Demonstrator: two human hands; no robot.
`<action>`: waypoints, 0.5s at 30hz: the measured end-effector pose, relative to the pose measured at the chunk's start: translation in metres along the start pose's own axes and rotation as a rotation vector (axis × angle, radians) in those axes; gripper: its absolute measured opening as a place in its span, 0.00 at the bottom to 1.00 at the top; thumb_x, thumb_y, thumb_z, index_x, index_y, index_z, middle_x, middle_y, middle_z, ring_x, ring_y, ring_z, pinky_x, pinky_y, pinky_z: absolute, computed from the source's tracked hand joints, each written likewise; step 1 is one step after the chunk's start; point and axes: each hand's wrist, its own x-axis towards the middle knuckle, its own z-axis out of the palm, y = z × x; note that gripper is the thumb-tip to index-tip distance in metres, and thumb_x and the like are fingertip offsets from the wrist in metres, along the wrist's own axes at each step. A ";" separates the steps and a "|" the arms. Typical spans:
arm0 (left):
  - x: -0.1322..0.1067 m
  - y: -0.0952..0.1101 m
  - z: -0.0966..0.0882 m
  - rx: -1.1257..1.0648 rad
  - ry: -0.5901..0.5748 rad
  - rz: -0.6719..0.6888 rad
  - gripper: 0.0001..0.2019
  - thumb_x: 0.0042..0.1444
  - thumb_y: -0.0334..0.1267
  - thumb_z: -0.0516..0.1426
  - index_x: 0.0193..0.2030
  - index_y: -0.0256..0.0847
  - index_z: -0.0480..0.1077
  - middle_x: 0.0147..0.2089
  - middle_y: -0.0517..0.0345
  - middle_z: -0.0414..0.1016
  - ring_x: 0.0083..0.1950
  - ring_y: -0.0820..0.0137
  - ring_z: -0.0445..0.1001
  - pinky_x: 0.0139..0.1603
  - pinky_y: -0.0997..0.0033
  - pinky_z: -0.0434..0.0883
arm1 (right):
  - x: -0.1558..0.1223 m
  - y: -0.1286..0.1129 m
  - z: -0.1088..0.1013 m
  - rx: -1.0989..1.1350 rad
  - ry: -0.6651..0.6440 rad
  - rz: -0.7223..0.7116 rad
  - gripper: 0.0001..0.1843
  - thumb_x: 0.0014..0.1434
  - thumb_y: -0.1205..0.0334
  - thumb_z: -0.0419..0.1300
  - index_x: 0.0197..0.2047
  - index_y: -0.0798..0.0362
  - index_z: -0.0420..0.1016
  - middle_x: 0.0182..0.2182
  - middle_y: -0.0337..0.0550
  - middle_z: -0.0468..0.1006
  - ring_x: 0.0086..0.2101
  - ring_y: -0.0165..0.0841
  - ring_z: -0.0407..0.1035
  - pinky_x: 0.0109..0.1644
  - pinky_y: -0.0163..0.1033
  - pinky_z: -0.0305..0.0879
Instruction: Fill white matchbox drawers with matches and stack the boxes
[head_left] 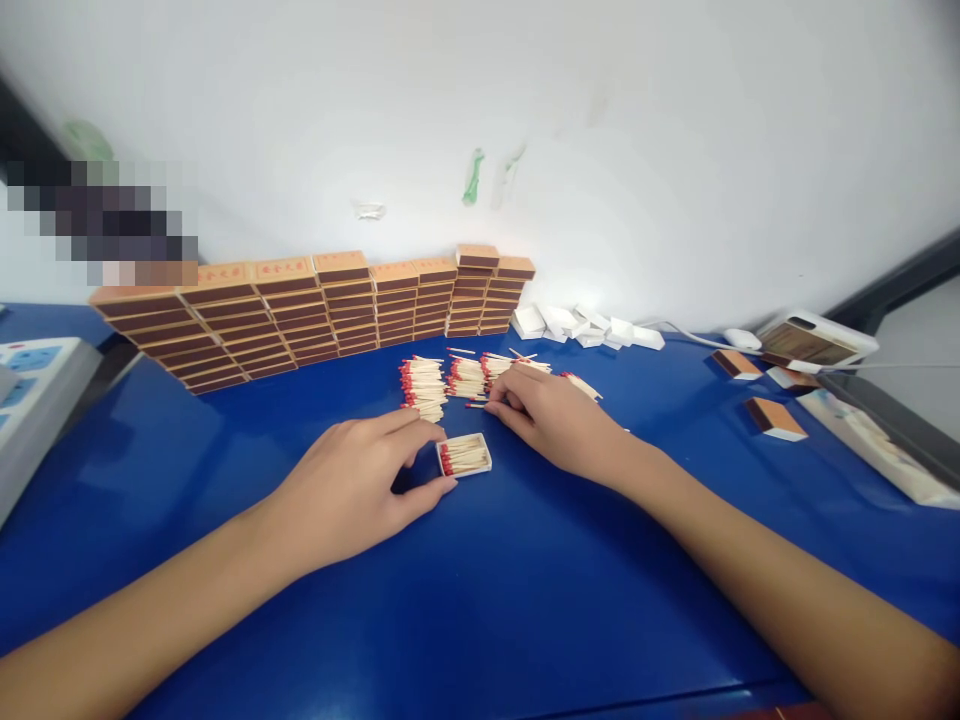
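A white matchbox tray (487, 458), partly filled with red-tipped matches, lies on the blue table. My left hand (367, 470) grips its left end between thumb and fingers. Just beyond the tray, my right hand (544, 410) is closed in a pinch at a single match (474, 406), whose red head points left. Right behind the hands lie loose piles of matches, one pile (424, 385) at the left and another (467, 378) beside it. The right hand partly covers the piles nearest to it.
Stacked matchboxes (285, 310) form a long row against the white wall. Several white trays (577, 325) are heaped at its right end. Further right are loose matchbox sleeves (776, 418), a white device (817, 338) and a cable. A white power strip (45, 390) stands at left.
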 end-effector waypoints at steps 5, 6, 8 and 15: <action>0.001 0.002 0.000 0.003 -0.001 0.000 0.14 0.67 0.47 0.62 0.55 0.45 0.78 0.36 0.63 0.74 0.30 0.71 0.73 0.31 0.69 0.66 | -0.001 0.003 -0.005 -0.032 0.021 0.019 0.05 0.72 0.63 0.60 0.41 0.51 0.72 0.38 0.43 0.77 0.34 0.35 0.68 0.38 0.39 0.59; 0.001 0.002 0.000 0.002 0.001 0.001 0.14 0.67 0.47 0.62 0.55 0.45 0.78 0.36 0.63 0.74 0.30 0.71 0.72 0.31 0.69 0.66 | -0.001 0.003 -0.005 -0.030 0.026 0.028 0.05 0.72 0.62 0.61 0.42 0.51 0.71 0.38 0.43 0.77 0.34 0.35 0.68 0.38 0.39 0.59; 0.001 0.002 0.000 -0.002 0.002 0.000 0.14 0.67 0.47 0.62 0.55 0.46 0.78 0.37 0.63 0.75 0.30 0.72 0.72 0.31 0.69 0.66 | -0.001 0.003 -0.004 -0.030 0.023 0.039 0.05 0.72 0.62 0.61 0.41 0.51 0.71 0.39 0.43 0.77 0.34 0.35 0.69 0.38 0.39 0.59; 0.001 0.000 0.000 -0.006 0.006 0.001 0.14 0.67 0.47 0.62 0.55 0.46 0.77 0.37 0.63 0.75 0.30 0.72 0.72 0.31 0.69 0.66 | -0.002 -0.001 -0.010 -0.053 -0.054 0.052 0.07 0.74 0.63 0.58 0.41 0.51 0.72 0.41 0.45 0.79 0.39 0.37 0.72 0.41 0.40 0.60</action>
